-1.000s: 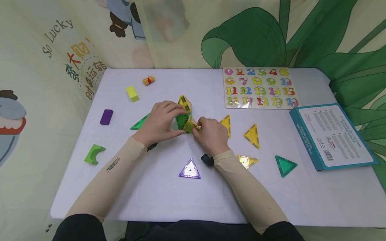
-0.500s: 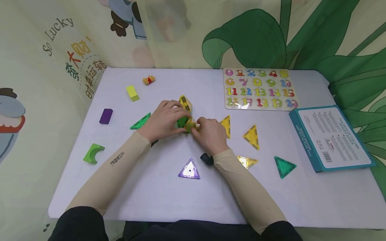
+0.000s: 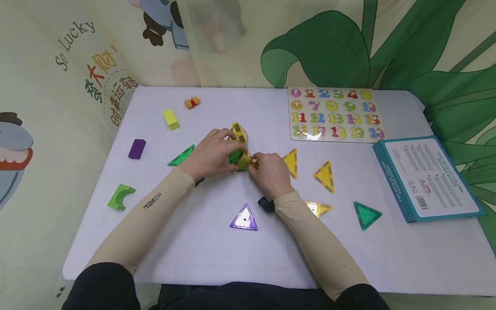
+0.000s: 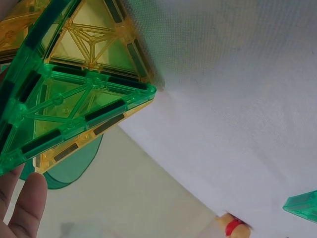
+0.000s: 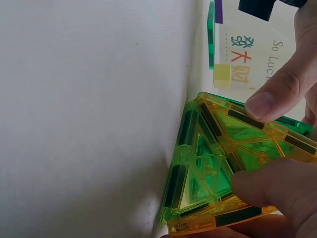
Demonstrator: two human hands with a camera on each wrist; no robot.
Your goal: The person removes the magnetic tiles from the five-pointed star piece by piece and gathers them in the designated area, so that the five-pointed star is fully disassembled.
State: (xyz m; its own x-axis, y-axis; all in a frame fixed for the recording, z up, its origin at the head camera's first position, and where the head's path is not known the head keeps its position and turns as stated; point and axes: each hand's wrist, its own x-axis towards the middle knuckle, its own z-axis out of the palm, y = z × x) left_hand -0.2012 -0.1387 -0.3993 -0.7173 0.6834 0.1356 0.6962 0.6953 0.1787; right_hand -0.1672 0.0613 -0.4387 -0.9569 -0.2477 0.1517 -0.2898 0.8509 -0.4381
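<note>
At the middle of the white table (image 3: pixel 201 245) stands a small structure of yellow and green magnetic triangle tiles (image 3: pixel 239 148). My left hand (image 3: pixel 212 154) curls round its left side, with a fingertip (image 4: pixel 27 208) showing beside the green tile (image 4: pixel 64 114) in the left wrist view. My right hand (image 3: pixel 270 171) pinches the yellow tile (image 5: pixel 247 148) at the structure's lower right, thumb and fingertip (image 5: pixel 271 96) pressed on its face.
Loose tiles lie around: green (image 3: pixel 181 156) at left, purple (image 3: pixel 244 218) in front, yellow ones (image 3: pixel 324 175) and a green one (image 3: pixel 366 214) at right. A number puzzle board (image 3: pixel 334 114), a teal box (image 3: pixel 426 177), and purple (image 3: pixel 137 149), yellow (image 3: pixel 170 119) and green (image 3: pixel 121 196) blocks sit further out.
Both hands stay on the tile structure; the left hand has closed in slightly over it. The structure keeps its place.
</note>
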